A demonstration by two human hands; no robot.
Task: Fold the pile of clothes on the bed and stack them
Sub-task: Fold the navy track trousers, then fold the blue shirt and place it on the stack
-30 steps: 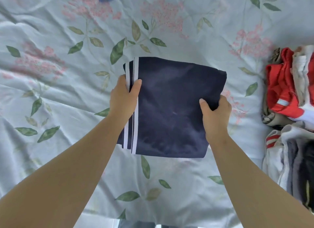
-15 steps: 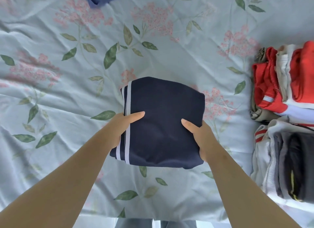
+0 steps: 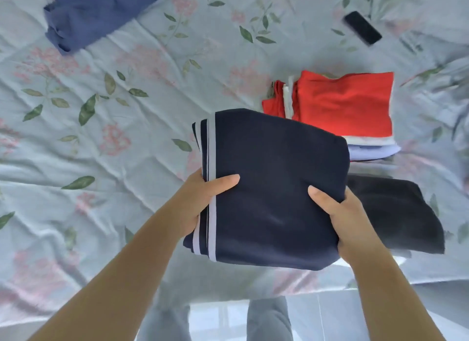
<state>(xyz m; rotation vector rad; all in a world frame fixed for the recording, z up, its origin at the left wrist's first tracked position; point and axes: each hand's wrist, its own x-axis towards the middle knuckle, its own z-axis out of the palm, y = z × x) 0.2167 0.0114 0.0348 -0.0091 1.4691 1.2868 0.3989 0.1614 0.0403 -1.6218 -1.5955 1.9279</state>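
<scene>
at the far left of the bed (image 3: 76,142), near its top edge, a loose blue garment (image 3: 101,13) lies crumpled and unfolded on the floral sheet, well apart from everything else. nearer the middle, the left hand (image 3: 203,203) grasps the striped edge of the folded navy garment (image 3: 274,188), with the thumb laid across the top and the other fingers tucked out of sight beneath. the garment looks lifted off the sheet and is held roughly level. the right hand (image 3: 337,213) clasps the opposite edge the same way, thumb on top and fingers hidden under. to the right sit two stacks: a red-topped stack (image 3: 342,104) further away, and a dark stack (image 3: 396,213) closer, partly covered by the navy piece's right side. a small black object (image 3: 363,27), perhaps a phone, lies at the top right.

the step looks like carrying the folded piece to a stack. which stack is meant i cannot tell. to do it well, keep both grips even so the layers do not slide apart. line its edges up with the stack below before lowering. draw the fingers out sideways only once the weight rests.
</scene>
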